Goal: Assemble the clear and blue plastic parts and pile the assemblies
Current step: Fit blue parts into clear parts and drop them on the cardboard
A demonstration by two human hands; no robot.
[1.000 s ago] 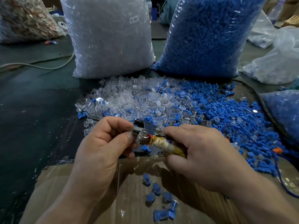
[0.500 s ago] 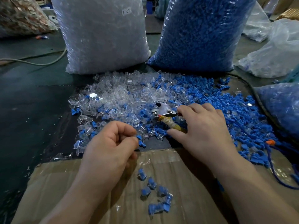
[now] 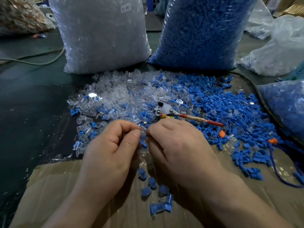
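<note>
Farthest back, a sack of clear parts [image 3: 102, 35] stands left of a sack of blue parts [image 3: 200, 33]. Before them spread loose clear parts [image 3: 118, 92] on the left and loose blue parts [image 3: 222, 104] on the right. Nearest lies a cardboard sheet [image 3: 65, 186]. The left hand [image 3: 111, 150] and right hand [image 3: 179, 145] meet fingertip to fingertip, fingers curled. A red-handled tool [image 3: 166, 109] lies just beyond them. Between the wrists, finished assemblies [image 3: 153, 186] sit on the cardboard. Both hands pinch a small clear-and-blue piece [image 3: 143, 137].

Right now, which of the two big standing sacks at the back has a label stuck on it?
The sack of clear parts, on the left; a white sticker sits near its top. The blue sack shows none.
</note>
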